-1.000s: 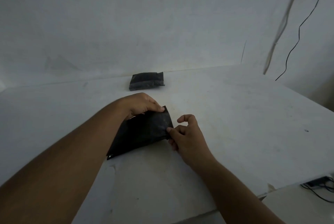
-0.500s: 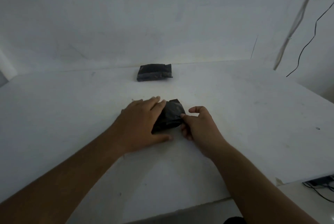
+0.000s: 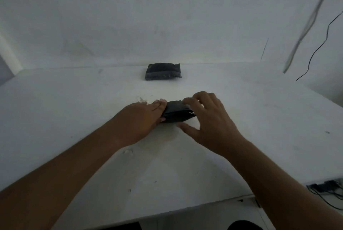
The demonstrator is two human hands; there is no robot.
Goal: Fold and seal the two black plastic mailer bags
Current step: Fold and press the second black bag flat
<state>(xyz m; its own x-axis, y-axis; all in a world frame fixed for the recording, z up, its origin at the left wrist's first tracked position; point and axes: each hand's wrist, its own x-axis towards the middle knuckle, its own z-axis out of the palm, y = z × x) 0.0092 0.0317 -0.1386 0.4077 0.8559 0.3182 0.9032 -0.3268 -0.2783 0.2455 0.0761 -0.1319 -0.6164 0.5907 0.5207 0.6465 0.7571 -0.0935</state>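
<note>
A folded black mailer bag (image 3: pixel 177 112) lies on the white table (image 3: pixel 74 111) between my hands. My left hand (image 3: pixel 143 118) lies flat with straight fingers against the bag's left end. My right hand (image 3: pixel 209 120) hovers over the bag's right end, fingers spread and bent above its top edge, thumb stretched out on the table below it. A second black mailer bag (image 3: pixel 163 72), folded into a small packet, rests at the far edge of the table near the wall.
A white wall rises behind the table. A white cord (image 3: pixel 304 31) and a thin black wire (image 3: pixel 326 33) hang at the right. More cables (image 3: pixel 326 190) lie on the floor beyond the table's right front corner.
The near bag went from a long flat sheet to a compact folded packet. My left hand slid to its left end, and my right hand let go of its corner and rose over its right end.
</note>
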